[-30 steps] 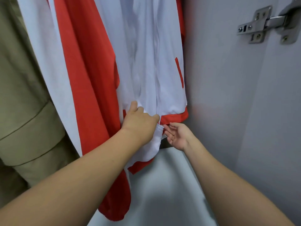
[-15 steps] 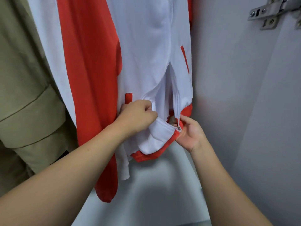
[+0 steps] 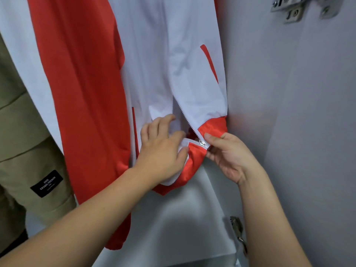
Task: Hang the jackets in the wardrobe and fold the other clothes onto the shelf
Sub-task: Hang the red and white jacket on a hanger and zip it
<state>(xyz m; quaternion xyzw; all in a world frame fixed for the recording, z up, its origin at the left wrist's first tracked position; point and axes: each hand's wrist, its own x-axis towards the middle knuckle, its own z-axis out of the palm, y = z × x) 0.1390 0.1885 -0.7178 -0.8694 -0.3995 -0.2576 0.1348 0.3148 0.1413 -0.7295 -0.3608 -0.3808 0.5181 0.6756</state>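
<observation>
inside the wardrobe, left to right: 1 olive jacket (image 3: 25,151) with 1 black label (image 3: 46,183) hangs at the left edge, and 1 red-and-white jacket (image 3: 154,64) hangs beside it against the grey side wall (image 3: 289,112). half a second ago the left hand (image 3: 163,151) bunched the white lining in a closed fist; now its fingers have loosened and only thumb and fingertips pinch the left front edge at the hem. the right hand (image 3: 231,157), which cupped the red hem from below, now pinches the right hem corner just beside the zipper slider (image 3: 201,142). the 2 front edges have come together at the bottom, the zip open above in a narrow v. that suggests the jacket is already hung and is being zipped for neatness, with folding yet to come. counted: 2 jackets, 2 hands, 1 slider, 2 door hinges (image 3: 296,8) on the right, 1 high and 1 low.
</observation>
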